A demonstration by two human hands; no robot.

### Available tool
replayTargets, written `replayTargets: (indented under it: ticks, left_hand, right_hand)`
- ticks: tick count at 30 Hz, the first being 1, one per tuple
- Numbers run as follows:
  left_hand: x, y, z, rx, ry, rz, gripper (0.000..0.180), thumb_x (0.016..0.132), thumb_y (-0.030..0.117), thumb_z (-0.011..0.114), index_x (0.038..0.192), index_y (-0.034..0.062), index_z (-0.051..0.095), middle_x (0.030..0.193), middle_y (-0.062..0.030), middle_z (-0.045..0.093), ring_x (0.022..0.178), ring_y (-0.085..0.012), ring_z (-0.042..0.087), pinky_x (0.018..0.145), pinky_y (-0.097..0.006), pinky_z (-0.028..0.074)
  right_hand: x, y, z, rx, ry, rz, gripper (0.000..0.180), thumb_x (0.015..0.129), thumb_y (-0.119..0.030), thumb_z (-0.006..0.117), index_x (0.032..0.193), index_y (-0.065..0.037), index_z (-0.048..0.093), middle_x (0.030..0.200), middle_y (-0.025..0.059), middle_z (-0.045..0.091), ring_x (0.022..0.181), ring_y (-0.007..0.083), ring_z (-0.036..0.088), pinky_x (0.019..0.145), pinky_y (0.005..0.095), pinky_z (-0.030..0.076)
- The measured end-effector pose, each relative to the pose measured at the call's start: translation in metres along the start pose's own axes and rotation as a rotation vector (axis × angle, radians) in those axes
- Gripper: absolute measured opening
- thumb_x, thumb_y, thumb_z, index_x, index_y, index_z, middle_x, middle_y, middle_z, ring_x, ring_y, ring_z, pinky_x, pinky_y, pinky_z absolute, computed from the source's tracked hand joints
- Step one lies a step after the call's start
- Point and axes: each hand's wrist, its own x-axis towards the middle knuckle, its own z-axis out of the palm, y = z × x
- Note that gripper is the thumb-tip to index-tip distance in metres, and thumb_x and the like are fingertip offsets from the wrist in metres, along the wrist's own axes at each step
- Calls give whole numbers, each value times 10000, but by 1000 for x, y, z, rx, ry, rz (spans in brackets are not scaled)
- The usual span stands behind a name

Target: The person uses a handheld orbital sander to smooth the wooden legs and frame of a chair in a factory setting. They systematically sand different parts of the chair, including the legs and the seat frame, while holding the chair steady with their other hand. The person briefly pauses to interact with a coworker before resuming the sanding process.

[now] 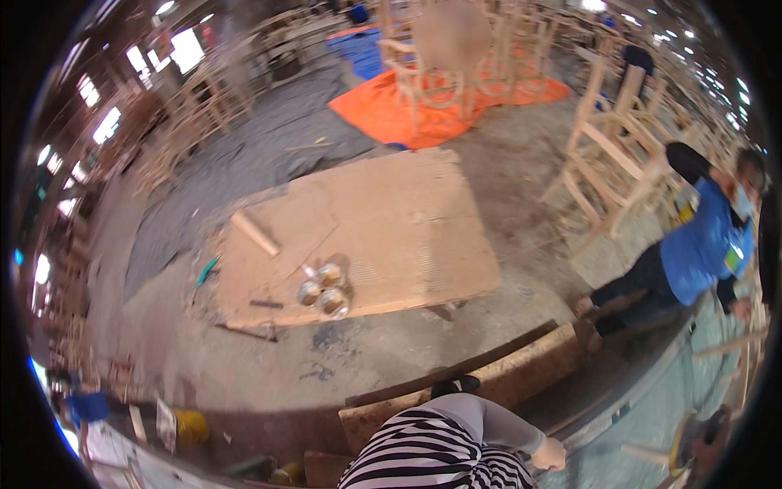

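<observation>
My left hand [550, 455] reaches out from a grey sleeve at the lower right, beside the edge of a pale greenish worktop [590, 460]. Its fingers look curled closed; whatever they may hold is hidden. Farther right on that worktop lies a pale wooden strip [646, 453]. Close to the strip is a dark tool with a round yellow-edged disc [680, 444], blurred near the rim of the picture. I cannot make out who holds it. My right hand does not show.
A low board-topped platform [391, 212] bears several metal cups [330, 275] and a cardboard tube [255, 232]. Between it and me runs a wooden bench [529, 363]. At right a co-worker in blue [696, 253] stands near unfinished chair frames [615, 155]. More chairs stand on an orange sheet [375, 106].
</observation>
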Motion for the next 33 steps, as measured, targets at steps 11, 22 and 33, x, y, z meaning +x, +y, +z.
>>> replayTargets:
  ticks: [11, 22, 33]
  left_hand:
    - [-231, -79, -52, 29, 85, -1112, 160, 727, 99, 634, 859, 40, 703, 918, -180, 698, 886, -388, 668, 734, -460, 537]
    - [-351, 20, 41, -741, 456, -1642, 586, 920, 542, 461, 1217, 64, 624, 1172, -196, 636, 1101, -348, 601, 921, -458, 461]
    - [-316, -29, -16, -585, 579, -1195, 514, 866, 409, 608, 1142, -24, 597, 1020, -181, 670, 890, -284, 625, 768, -430, 474]
  right_hand:
    - [128, 16, 238, 127, -317, -213, 596, 774, -172, 793, 1245, 8, 476, 1000, 102, 614, 897, 192, 584, 829, 318, 486]
    - [114, 39, 341, 203, -302, -212, 414, 808, -295, 760, 1025, 3, 572, 870, 114, 646, 800, 222, 605, 770, 363, 492]
    - [73, 63, 366, 321, -260, -51, 274, 790, -157, 742, 968, -20, 584, 828, 61, 611, 761, 196, 565, 730, 346, 481]
